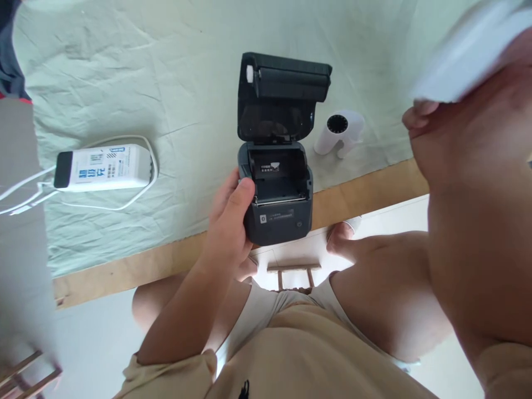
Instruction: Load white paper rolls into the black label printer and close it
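Observation:
A small black printer (pixel 277 199) stands at the table's near edge with its lid (pixel 279 97) swung up and its paper bay showing bare. My left hand (pixel 231 219) grips the printer's left side, thumb on its top edge. My right hand (pixel 465 122) is raised close to the camera at the upper right, blurred, holding a white paper roll (pixel 469 52) between fingers and thumb. A white roll holder (pixel 339 132) lies on the cloth just right of the printer's lid.
A pale green cloth (pixel 166 72) covers the table; its wooden edge (pixel 366 191) shows along the front. A white power bank (pixel 103 166) with a looped white cable lies at the left. My knees and beige shorts fill the foreground.

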`<action>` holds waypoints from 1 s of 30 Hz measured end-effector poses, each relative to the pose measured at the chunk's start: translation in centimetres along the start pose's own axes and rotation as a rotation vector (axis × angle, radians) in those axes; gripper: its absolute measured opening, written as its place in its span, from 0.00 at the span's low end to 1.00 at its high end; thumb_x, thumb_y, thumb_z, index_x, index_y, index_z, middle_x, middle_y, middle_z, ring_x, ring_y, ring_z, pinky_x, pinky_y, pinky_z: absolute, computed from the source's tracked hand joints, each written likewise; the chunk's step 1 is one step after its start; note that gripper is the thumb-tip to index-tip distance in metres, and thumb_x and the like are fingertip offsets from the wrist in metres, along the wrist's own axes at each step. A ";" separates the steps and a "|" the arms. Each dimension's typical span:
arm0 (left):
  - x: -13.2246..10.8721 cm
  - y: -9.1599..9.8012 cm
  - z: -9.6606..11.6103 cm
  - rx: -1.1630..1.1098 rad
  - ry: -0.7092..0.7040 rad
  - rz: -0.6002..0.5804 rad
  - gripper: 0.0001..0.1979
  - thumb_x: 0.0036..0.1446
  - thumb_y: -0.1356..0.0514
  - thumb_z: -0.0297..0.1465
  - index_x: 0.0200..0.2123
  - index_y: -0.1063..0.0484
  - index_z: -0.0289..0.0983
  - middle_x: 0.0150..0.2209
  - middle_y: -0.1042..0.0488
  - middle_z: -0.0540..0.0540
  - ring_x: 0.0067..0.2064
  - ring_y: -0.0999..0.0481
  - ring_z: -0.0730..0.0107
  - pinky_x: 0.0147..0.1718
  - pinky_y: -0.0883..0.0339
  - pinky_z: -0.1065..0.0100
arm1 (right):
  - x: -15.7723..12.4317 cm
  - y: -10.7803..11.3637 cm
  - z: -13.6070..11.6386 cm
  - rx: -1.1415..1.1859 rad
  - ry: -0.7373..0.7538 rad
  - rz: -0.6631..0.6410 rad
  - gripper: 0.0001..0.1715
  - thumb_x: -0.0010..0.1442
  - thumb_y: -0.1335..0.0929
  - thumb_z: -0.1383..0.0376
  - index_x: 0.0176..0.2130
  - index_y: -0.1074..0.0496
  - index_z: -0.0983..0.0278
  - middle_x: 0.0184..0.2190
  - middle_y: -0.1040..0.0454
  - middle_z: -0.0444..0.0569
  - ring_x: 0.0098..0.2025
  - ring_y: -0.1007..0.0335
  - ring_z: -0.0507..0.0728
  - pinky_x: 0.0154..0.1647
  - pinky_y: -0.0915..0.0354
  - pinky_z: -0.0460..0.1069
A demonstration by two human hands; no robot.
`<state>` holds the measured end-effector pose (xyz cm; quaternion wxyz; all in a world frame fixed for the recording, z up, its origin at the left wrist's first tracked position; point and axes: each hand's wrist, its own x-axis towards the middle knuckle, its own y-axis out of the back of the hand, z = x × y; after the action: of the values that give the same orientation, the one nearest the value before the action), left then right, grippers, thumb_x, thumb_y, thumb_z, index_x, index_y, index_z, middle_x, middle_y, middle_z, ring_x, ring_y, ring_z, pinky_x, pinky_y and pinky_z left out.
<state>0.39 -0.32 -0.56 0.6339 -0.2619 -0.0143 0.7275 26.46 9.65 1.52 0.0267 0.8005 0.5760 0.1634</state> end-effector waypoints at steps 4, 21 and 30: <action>0.0 0.2 -0.1 0.007 -0.009 -0.045 0.16 0.62 0.32 0.47 0.39 0.21 0.39 0.30 0.19 0.50 0.27 0.20 0.69 0.22 0.29 0.71 | 0.7 1.0 4.3 -0.015 -0.042 0.216 0.12 0.58 0.29 0.67 0.35 0.38 0.57 0.28 0.34 0.41 0.21 0.42 0.48 0.19 0.47 0.47; -0.2 -0.3 0.6 0.026 0.030 -0.035 0.17 0.59 0.31 0.47 0.42 0.23 0.40 0.33 0.19 0.50 0.31 0.18 0.66 0.26 0.26 0.68 | -1.0 1.3 2.8 -0.590 0.372 -0.026 0.27 0.54 0.24 0.70 0.51 0.31 0.58 0.43 0.20 0.50 0.47 0.23 0.61 0.49 0.31 0.59; 0.0 -0.6 0.6 -0.003 0.038 0.000 0.18 0.55 0.28 0.47 0.39 0.22 0.40 0.30 0.21 0.50 0.28 0.22 0.68 0.24 0.28 0.68 | -3.9 -2.7 3.4 -0.501 0.499 -0.275 0.32 0.56 0.23 0.62 0.57 0.34 0.52 0.53 0.27 0.53 0.54 0.25 0.66 0.53 0.25 0.64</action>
<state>0.67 -0.05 0.19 0.6336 -0.2767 -0.0035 0.7225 23.90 7.41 -3.27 0.1023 0.6201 0.6088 0.4842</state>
